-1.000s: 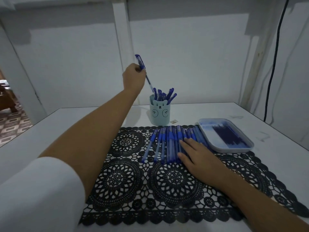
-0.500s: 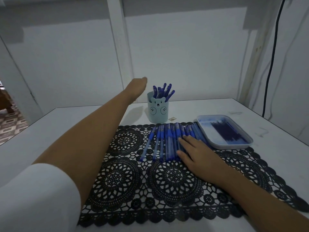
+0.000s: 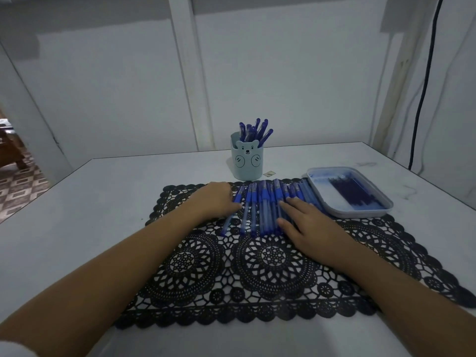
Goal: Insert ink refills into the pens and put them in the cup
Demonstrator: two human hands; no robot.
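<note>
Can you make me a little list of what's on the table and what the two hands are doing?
Cup: light blue bear-face cup behind the mat, with finished blue pens standing in it
Waiting pens: row of blue pens lying side by side on the black lace mat
Refills: dark ink refills in the pale blue rectangular tray, right of the row
Left hand: left hand at the row's leftmost pen; grip unclear
Right hand: right hand flat on the row, fingers straight

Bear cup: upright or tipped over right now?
Upright. The bear cup stands on its base on the table behind the lace mat, with blue pens sticking up out of its open top.
</note>
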